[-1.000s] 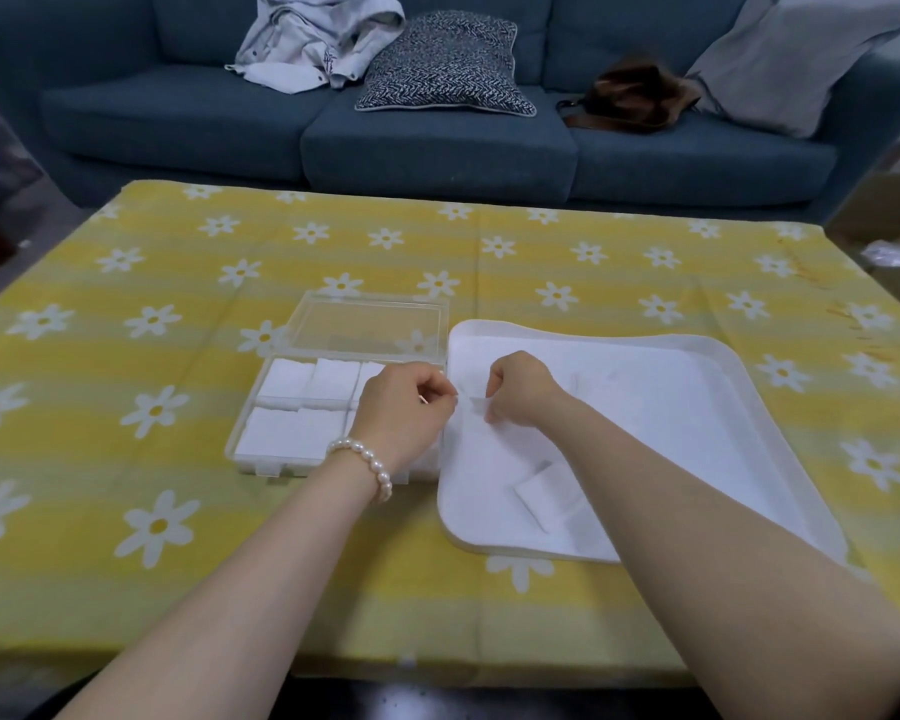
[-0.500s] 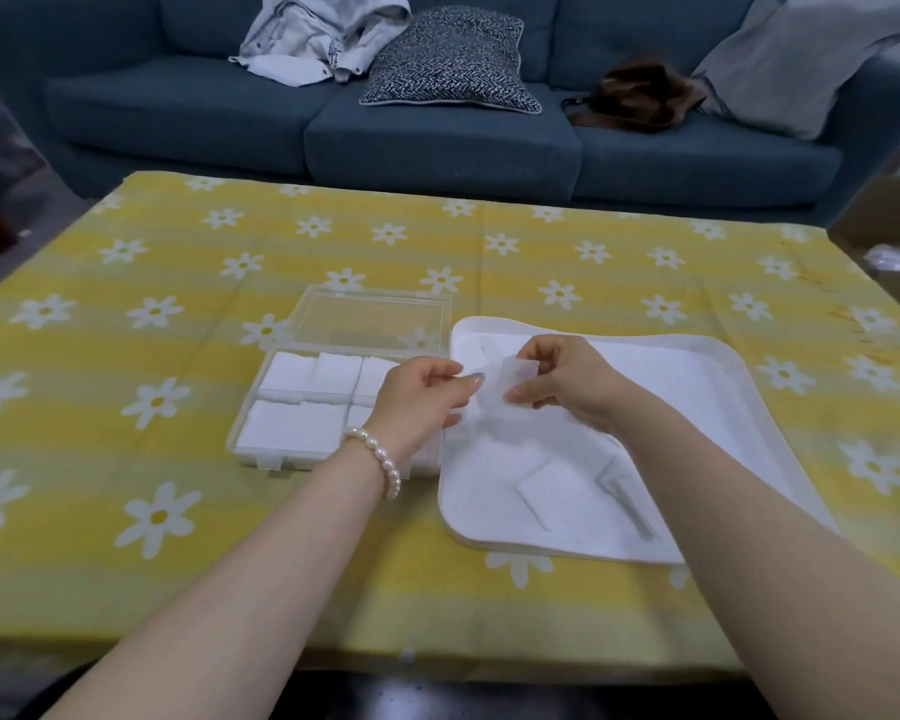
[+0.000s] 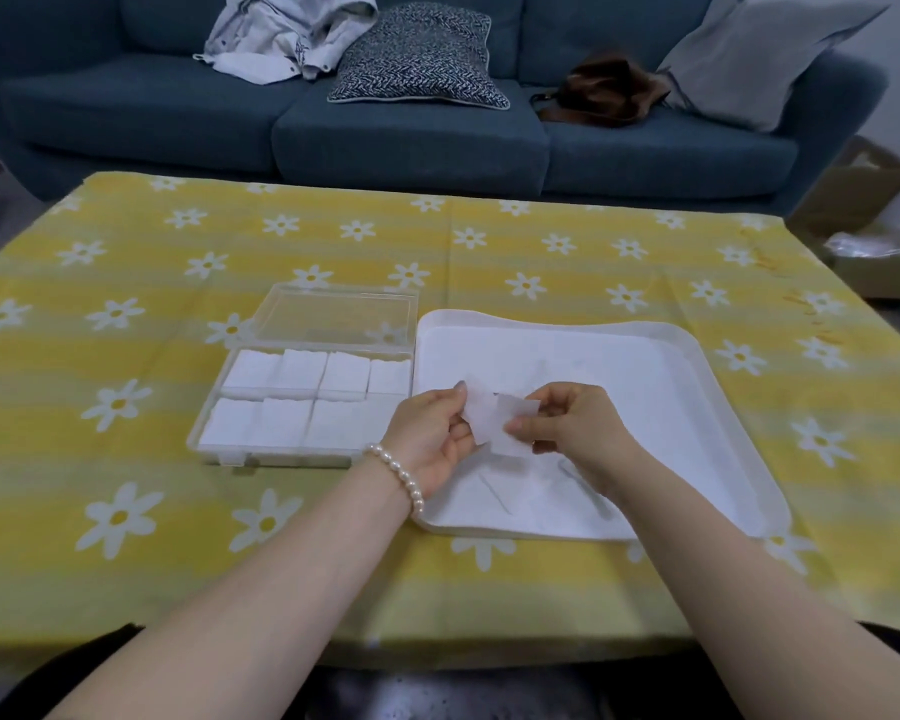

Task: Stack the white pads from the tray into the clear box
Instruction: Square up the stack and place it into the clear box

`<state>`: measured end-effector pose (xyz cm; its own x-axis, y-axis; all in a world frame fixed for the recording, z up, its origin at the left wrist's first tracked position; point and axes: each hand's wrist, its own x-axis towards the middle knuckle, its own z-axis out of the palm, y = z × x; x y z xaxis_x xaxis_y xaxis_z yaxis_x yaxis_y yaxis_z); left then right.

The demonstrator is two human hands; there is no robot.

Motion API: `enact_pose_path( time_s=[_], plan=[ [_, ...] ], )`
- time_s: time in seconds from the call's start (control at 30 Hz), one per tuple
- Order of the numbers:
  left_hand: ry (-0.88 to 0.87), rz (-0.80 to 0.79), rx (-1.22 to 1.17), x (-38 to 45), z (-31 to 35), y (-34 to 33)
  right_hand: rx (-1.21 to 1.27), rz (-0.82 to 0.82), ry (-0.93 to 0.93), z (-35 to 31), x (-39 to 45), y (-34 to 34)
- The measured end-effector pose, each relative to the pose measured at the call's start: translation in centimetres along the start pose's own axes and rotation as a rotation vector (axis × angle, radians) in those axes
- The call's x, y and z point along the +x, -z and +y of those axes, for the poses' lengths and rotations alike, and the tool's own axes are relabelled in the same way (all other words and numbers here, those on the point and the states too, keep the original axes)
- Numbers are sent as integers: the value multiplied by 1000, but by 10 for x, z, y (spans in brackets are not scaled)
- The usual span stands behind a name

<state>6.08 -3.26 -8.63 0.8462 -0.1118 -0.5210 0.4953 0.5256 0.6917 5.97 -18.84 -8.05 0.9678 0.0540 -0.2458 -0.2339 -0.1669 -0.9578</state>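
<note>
Two white pads [image 3: 494,418] overlap in the air over the left part of the white tray [image 3: 707,366]. My left hand [image 3: 430,433], with a pearl bracelet on the wrist, pinches their left side. My right hand [image 3: 575,426] pinches the right side. Left of the tray lies the clear box [image 3: 302,407], its lid folded open toward the sofa. Stacks of white pads fill its compartments in two rows. More white pads [image 3: 510,491] lie flat in the tray below my hands, hard to tell apart from the white lining.
The yellow daisy tablecloth [image 3: 126,459] covers the whole table. Behind the far edge stands a blue sofa [image 3: 411,142] with a patterned cushion, a white garment and a brown bag. A cardboard box [image 3: 874,241] sits off the table's right corner.
Both hands rose off the tray and came toward me with pads pinched between them. My left hand moved right off the box, so its right compartments now show.
</note>
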Motion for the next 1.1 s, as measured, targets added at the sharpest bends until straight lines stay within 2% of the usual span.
enact_pose_path(
  time_s=[0.13,0.23,0.33,0.4,0.77,0.93,1.1],
  plan=[
    [-22,19,31,1,-6,-1,75,32,10,2,-5,13],
    [-77,61,200,-1,-9,0,15,-117,59,-8,-7,26],
    [-77,30,338,-2,-12,-1,-194,-278,60,-20,-7,32],
    [-51,2,381,-5,-12,-2,-297,-323,65,-26,-6,31],
    [310,-269,113,-12,-8,-4,-433,-314,86,-29,-3,15],
    [315,-335,106,-13,-9,-5,-471,-260,144,-30,-5,12],
    [318,-305,36,-12,-13,-6,-472,-165,186,-26,-8,11]
  ],
)
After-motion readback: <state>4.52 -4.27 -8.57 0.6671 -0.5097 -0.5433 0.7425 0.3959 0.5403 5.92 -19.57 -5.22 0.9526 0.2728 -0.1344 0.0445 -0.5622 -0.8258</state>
